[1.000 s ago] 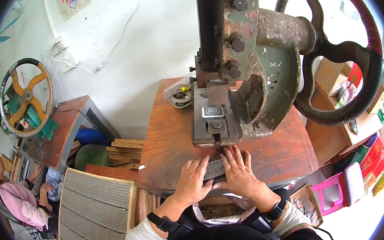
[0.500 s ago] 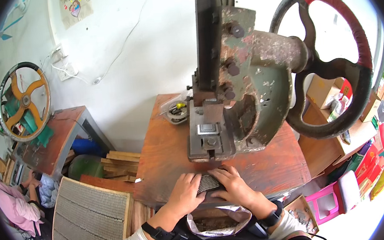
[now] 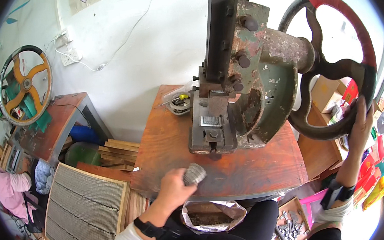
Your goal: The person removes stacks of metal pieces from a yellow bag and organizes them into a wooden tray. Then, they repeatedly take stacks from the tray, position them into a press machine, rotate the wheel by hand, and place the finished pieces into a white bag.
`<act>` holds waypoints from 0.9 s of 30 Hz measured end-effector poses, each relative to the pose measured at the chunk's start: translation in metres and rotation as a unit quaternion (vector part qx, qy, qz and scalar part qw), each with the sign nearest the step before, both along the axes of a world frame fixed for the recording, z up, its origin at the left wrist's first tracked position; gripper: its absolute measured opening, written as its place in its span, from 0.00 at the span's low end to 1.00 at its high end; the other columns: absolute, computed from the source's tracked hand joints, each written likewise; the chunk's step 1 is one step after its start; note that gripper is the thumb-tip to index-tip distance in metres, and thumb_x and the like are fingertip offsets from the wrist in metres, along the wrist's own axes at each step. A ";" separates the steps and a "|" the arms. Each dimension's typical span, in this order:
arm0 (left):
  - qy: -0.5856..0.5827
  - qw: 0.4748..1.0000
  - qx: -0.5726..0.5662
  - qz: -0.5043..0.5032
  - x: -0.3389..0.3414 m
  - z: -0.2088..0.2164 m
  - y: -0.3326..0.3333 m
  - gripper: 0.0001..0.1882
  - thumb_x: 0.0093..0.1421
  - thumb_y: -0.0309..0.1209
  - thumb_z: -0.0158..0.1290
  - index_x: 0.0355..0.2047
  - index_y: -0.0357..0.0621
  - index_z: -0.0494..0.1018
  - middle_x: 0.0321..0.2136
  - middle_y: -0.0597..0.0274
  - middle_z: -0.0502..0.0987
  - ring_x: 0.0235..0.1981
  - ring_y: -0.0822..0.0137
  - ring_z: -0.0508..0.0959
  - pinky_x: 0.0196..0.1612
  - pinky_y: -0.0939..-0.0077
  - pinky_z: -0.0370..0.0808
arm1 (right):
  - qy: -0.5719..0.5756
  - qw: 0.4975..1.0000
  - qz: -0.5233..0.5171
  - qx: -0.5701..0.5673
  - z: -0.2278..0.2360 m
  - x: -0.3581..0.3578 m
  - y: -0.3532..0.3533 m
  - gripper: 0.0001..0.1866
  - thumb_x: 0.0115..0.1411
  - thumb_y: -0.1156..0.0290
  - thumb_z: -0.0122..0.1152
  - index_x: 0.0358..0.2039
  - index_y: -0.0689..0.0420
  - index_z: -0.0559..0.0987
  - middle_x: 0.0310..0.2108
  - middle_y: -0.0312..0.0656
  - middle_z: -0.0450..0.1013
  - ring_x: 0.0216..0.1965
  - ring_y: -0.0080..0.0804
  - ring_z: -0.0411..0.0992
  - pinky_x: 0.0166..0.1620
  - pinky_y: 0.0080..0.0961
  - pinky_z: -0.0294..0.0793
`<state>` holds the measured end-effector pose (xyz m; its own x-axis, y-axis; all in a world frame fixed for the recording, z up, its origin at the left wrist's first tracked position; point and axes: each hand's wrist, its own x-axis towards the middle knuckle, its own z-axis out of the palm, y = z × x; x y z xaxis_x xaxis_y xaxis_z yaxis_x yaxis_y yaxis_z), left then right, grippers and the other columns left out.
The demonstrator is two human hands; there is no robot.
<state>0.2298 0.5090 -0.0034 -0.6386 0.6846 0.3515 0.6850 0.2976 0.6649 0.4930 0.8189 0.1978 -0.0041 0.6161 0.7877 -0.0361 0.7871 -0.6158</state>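
Note:
My left hand (image 3: 174,188) is closed round a small bundle of grey, ridged metal strips (image 3: 195,174), just above the front of the wooden bench (image 3: 157,146). Out to the right, my right hand (image 3: 361,118) is on the lower right rim of a large handwheel (image 3: 330,131), which has red wrapping on its upper part. The wheel belongs to a worn green hand press (image 3: 274,90). Under the press's ram, a patterned metal plate (image 3: 211,121) lies in the die block (image 3: 212,141). What my right fingertips do behind the rim is partly hidden.
A plastic tub of tools (image 3: 179,103) stands behind the press. Below the bench edge hangs an open lined bag (image 3: 214,216), beside a box of metal pieces (image 3: 290,225). A framed panel of grey strips (image 3: 86,211) leans at left. Farther left a person (image 3: 10,186) sits near another press.
My right hand has left the metal bundle and moved right, up to the handwheel. My left hand alone now holds the bundle, slightly farther left. The view has shifted a little.

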 end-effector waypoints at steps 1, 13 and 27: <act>-0.131 0.991 0.015 0.020 -0.006 0.006 -0.010 0.23 0.41 0.35 0.62 0.36 0.32 0.75 0.27 0.45 0.78 0.29 0.52 0.79 0.35 0.67 0.75 | -0.014 0.999 -0.021 -0.040 0.014 0.003 -0.001 0.18 0.61 0.53 0.53 0.34 0.58 0.70 0.19 0.34 0.66 0.18 0.20 0.66 0.24 0.16 0.65; -0.023 0.994 -0.035 0.105 -0.063 0.081 0.107 0.19 0.43 0.37 0.59 0.27 0.31 0.75 0.29 0.40 0.77 0.35 0.46 0.77 0.40 0.59 0.74 | -0.258 0.962 -0.056 -0.069 0.167 -0.013 0.027 0.24 0.58 0.47 0.55 0.31 0.59 0.74 0.18 0.35 0.69 0.18 0.20 0.68 0.25 0.14 0.70; 0.037 0.988 0.030 0.146 -0.056 0.066 0.150 0.18 0.40 0.34 0.62 0.24 0.29 0.74 0.26 0.39 0.74 0.32 0.43 0.75 0.38 0.55 0.73 | -0.246 0.969 0.008 -0.032 0.171 -0.024 -0.004 0.21 0.59 0.59 0.59 0.29 0.70 0.75 0.18 0.45 0.71 0.18 0.31 0.70 0.22 0.23 0.69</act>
<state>0.1737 0.6593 0.0629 -0.7768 0.4508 0.4396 0.6233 0.4510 0.6389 0.4689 0.8147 0.3692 -0.3788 0.6599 0.6488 0.2626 0.7489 -0.6084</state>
